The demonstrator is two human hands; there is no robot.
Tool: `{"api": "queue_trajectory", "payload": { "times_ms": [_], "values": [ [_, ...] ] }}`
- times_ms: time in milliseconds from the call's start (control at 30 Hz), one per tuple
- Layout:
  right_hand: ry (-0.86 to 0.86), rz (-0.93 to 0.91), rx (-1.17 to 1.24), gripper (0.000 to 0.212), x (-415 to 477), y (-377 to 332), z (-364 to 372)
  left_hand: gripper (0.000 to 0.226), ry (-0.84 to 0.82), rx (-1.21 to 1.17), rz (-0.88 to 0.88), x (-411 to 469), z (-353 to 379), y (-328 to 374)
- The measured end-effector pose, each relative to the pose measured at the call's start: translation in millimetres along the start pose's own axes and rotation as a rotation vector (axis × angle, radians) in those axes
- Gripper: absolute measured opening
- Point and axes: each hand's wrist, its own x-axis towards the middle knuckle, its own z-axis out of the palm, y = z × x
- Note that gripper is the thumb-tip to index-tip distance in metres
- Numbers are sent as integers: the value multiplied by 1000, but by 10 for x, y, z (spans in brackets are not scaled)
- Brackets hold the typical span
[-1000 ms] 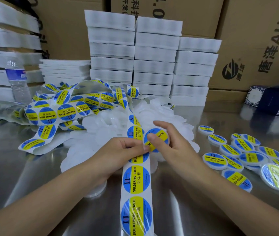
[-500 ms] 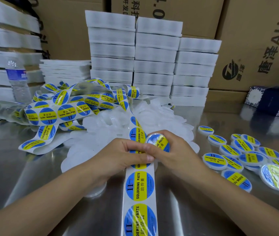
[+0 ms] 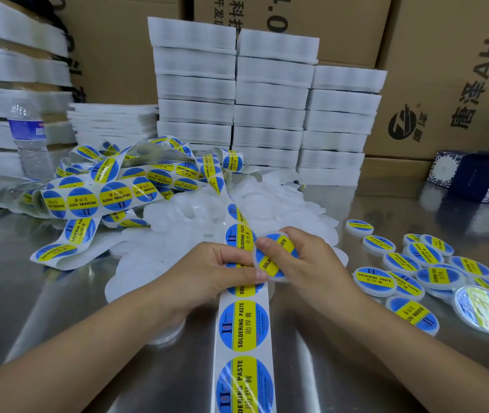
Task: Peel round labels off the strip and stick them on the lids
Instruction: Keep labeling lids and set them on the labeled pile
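Observation:
A white backing strip (image 3: 243, 335) of round blue-and-yellow "SOLDERING PASTE" labels runs from the tangled heap at the back left toward me. My left hand (image 3: 207, 272) pinches the strip at table centre. My right hand (image 3: 299, 260) holds a clear round lid (image 3: 276, 257), tilted toward me, with a label on it and my thumb pressing on that label. A pile of unlabelled clear lids (image 3: 195, 213) lies just behind both hands. Several labelled lids (image 3: 416, 269) lie spread on the right.
The work surface is a shiny metal table (image 3: 28, 293). Stacks of white foam trays (image 3: 270, 102) stand at the back, cardboard boxes (image 3: 451, 84) behind them. A water bottle (image 3: 30, 138) stands at the left, a dark patterned box (image 3: 481, 177) at the far right.
The right hand carried the peeled label onto a lid, and now holds the lid tilted up with the thumb on the label. The strip slid slightly toward me.

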Motion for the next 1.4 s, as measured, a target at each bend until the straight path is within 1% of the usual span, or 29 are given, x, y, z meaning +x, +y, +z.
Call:
{"api": "queue_trajectory", "payload": {
  "times_ms": [100, 200, 333, 400, 467, 500, 533, 567, 633, 700, 767, 833, 900, 967, 1000, 1033, 1067, 1100, 1133, 1167, 1200, 1233, 1267, 1300, 1333, 1400],
  "values": [
    [-21, 19, -4, 41, -2, -30, -10, 38, 7, 3, 2, 16, -11, -19],
    [-21, 22, -12, 42, -8, -62, -25, 38, 3, 3, -3, 17, -17, -28],
    [1, 27, -22, 46, -1, -73, -43, 46, 3, 8, -3, 19, -21, -27],
    [34, 23, -20, 46, 34, -80, -92, 42, -4, -2, 16, 5, -9, -17],
    [127, 12, -51, 46, 110, -80, -218, 30, -11, -23, 34, -2, -6, -6],
    [189, -2, -88, 46, 151, -68, -314, 22, -6, -15, 30, 0, -8, -4],
    [249, -14, -144, 44, 191, -44, -426, 20, 5, 6, 22, 1, -13, -5],
    [300, -12, -229, 38, 227, -7, -543, 26, 17, 26, 14, 9, -19, -14],
    [366, 58, -467, 28, 288, 91, -771, 35, 46, 27, 6, 21, -17, -25],
    [391, 173, -668, 30, 331, 210, -962, 41, 77, 16, 28, 36, 1, -29],
    [368, 304, -777, 38, 343, 329, -1127, 49, 121, 45, 87, 58, 11, -45],
    [291, 445, -854, 43, 341, 456, -1277, 61, 167, 102, 158, 74, 2, -77],
    [183, 597, -910, 42, 337, 538, -1385, 72, 212, 169, 199, 64, -7, -93],
    [135, 735, -977, 41, 313, 563, -1406, 81, 271, 199, 206, 61, -15, -95],
    [149, 741, -1059, 43, 308, 564, -1395, 84, 305, 194, 207, 66, -21, -93],
    [186, 678, -1139, 43, 313, 540, -1372, 85, 338, 200, 209, 73, -26, -87],
    [249, 552, -1142, 39, 324, 497, -1331, 87, 362, 213, 212, 81, -30, -77],
    [327, 391, -1019, 34, 331, 426, -1254, 88, 367, 218, 217, 81, -28, -70],
    [369, 258, -799, 27, 333, 330, -1147, 90, 358, 207, 225, 83, -19, -67],
    [359, 168, -530, 22, 321, 214, -1007, 92, 340, 189, 236, 77, -4, -67],
    [282, 128, -270, 18, 292, 74, -824, 94, 323, 179, 249, 71, 12, -70],
    [158, 122, -51, 18, 241, -48, -616, 96, 311, 181, 263, 61, 28, -75],
    [33, 134, 90, 20, 183, -127, -419, 99, 301, 200, 275, 51, 41, -81],
    [-72, 154, 151, 24, 128, -176, -246, 101, 286, 232, 286, 38, 55, -81],
    [-139, 172, 176, 28, 77, -199, -110, 105, 271, 262, 294, 28, 67, -73],
    [-182, 213, 201, 33, 26, -195, 29, 111, 241, 288, 329, 0, 97, -46]
  ]
}}
